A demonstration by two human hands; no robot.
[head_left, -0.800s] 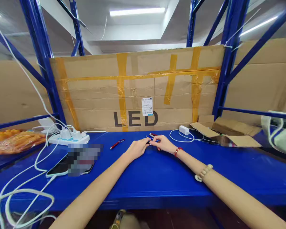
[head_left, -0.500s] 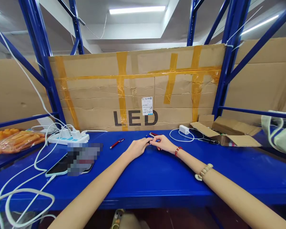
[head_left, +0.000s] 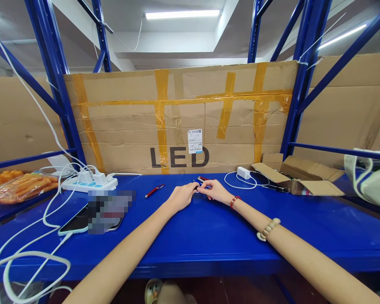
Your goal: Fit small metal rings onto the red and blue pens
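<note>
Anything pinched might slip unseen, since left hand (head_left: 183,197) and right hand (head_left: 217,192) screen it.
They meet; whether either grip clamps something, I cannot tell. A pen-like item (head_left: 203,179) lies just beyond on the desk (head_left: 205,240), a red pen (head_left: 154,191) leftward. Against the earlier frame, the hands barely shift; more shoe (head_left: 153,290) shows below.

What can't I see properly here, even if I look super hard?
All from the head view:
What, if anything, is between the fingertips of the left hand and right hand: too small, and fingers cover it.
What's beside the phone: blurry squares cover most of it.
Small print on the white label: too tiny.
Most things inside the open box: its cardboard hides them.
The rest of the pale bag: the right edge cuts it off.
</note>
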